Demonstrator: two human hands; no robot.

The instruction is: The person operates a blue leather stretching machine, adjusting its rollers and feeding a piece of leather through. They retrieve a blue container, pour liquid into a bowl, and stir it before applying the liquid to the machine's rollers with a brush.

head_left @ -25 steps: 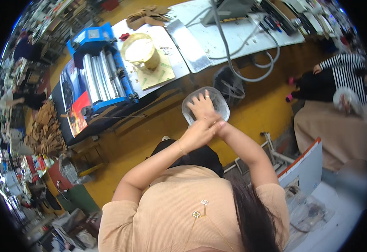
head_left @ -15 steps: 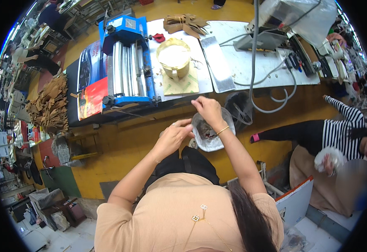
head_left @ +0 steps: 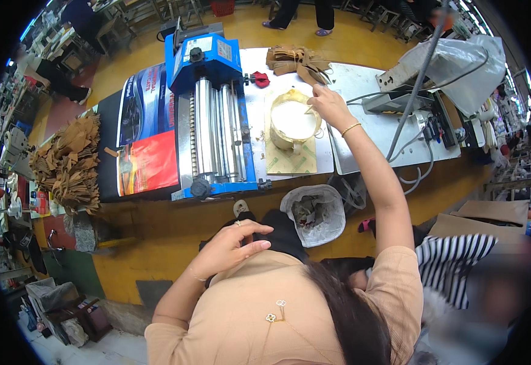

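Observation:
My right hand (head_left: 331,107) is at the right rim of a pot with a handle (head_left: 296,146), its fingers pinched on a thin pale stick (head_left: 308,109). The stick's lower end dips toward the white liquid (head_left: 294,118) in the pot; its tip cannot be made out. The pot stands on a yellowish, green-marked board (head_left: 280,163). My left hand (head_left: 232,246) hovers in front of my body over my lap, fingers loosely stretched and thumb apart, with nothing visible in it.
A blue roller machine (head_left: 217,131) stands left of the pot. Behind lies a bundle of brown strips (head_left: 299,61). A lined waste bin (head_left: 329,228) sits below the table edge. Brown pieces (head_left: 68,161) are heaped at left. A grey cable (head_left: 420,76) hangs at right; a person in stripes (head_left: 454,261) is nearby.
My right hand has gone from above the bin up to the pot and now pinches a stick there. My left hand has drawn back toward my body. The view has shifted.

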